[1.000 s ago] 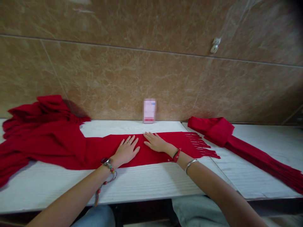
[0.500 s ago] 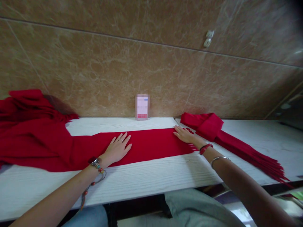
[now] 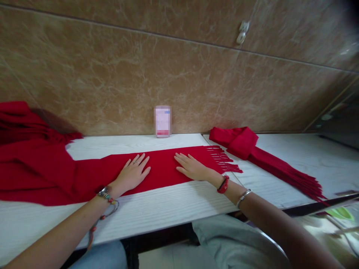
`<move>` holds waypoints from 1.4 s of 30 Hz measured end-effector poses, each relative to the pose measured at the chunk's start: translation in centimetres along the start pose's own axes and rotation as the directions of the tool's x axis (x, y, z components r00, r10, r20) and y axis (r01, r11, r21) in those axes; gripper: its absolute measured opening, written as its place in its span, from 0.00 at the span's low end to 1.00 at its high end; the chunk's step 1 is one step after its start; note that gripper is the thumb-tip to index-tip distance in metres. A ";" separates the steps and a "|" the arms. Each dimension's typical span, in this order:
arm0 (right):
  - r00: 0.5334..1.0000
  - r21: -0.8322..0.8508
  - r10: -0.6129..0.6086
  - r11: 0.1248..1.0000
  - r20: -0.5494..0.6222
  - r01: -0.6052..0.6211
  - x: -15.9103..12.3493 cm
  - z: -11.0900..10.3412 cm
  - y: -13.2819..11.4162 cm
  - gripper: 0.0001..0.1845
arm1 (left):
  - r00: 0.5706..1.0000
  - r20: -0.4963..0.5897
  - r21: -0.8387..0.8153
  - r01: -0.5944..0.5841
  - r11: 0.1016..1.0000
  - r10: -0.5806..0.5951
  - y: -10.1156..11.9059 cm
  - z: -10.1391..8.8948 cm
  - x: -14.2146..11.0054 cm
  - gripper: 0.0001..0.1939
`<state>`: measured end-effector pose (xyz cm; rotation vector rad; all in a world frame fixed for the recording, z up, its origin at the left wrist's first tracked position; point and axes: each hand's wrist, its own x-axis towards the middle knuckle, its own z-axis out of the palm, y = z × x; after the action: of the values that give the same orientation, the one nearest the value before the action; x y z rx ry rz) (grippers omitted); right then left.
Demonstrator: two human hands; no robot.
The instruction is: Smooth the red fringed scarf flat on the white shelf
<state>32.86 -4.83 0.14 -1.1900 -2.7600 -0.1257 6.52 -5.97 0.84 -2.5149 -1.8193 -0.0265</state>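
A long red scarf (image 3: 161,168) lies spread flat across the white tabletop, its fringe fanned out at the right end and its left part running into loose folds. My left hand (image 3: 131,173) rests palm down on the scarf, fingers spread. A little to its right, my right hand (image 3: 193,167) also lies flat on the cloth, fingers stretched toward the left. Neither hand grips anything. Beyond the fringe lies a second red scarf (image 3: 246,146), folded over itself, with its tassels pointing to the near right.
More red cloth (image 3: 17,123) is heaped at the far left against the brown marbled wall (image 3: 126,82). A phone-like upright object (image 3: 162,121), its face blurred, leans on the wall. The white table (image 3: 168,201) has a seam at right. A green item (image 3: 340,213) shows below its edge.
My right hand has slid left from the fringed end toward the scarf's middle, uncovering the fringe. My left hand stays on about the same spot. The view has shifted slightly.
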 end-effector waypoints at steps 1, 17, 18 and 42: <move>1.000 -0.019 0.028 0.999 -0.003 -0.028 -1.0 0.1 1.4 0.28 | 1.000 0.002 0.002 -0.002 1.000 0.002 0.0 0.0 0.0 0.28; 0.981 0.109 0.181 0.979 -0.068 -0.173 -0.9 -1.6 1.5 0.29 | 0.999 -0.031 -0.007 -0.009 1.000 0.009 -0.4 0.8 0.5 0.29; 0.987 0.135 0.147 0.981 -0.062 -0.138 0.2 -1.6 -0.3 0.29 | 0.999 -0.032 -0.006 -0.009 1.000 0.009 -0.4 0.7 0.4 0.29; 0.959 0.069 0.270 0.962 -0.089 -0.264 -2.9 -1.4 3.0 0.27 | 0.997 -0.082 -0.053 -0.020 0.998 0.015 0.2 0.3 -0.1 0.27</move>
<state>37.13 -5.07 1.10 -1.4843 -2.4743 -0.0743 6.66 -6.07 0.57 -2.5252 -1.7894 -0.1777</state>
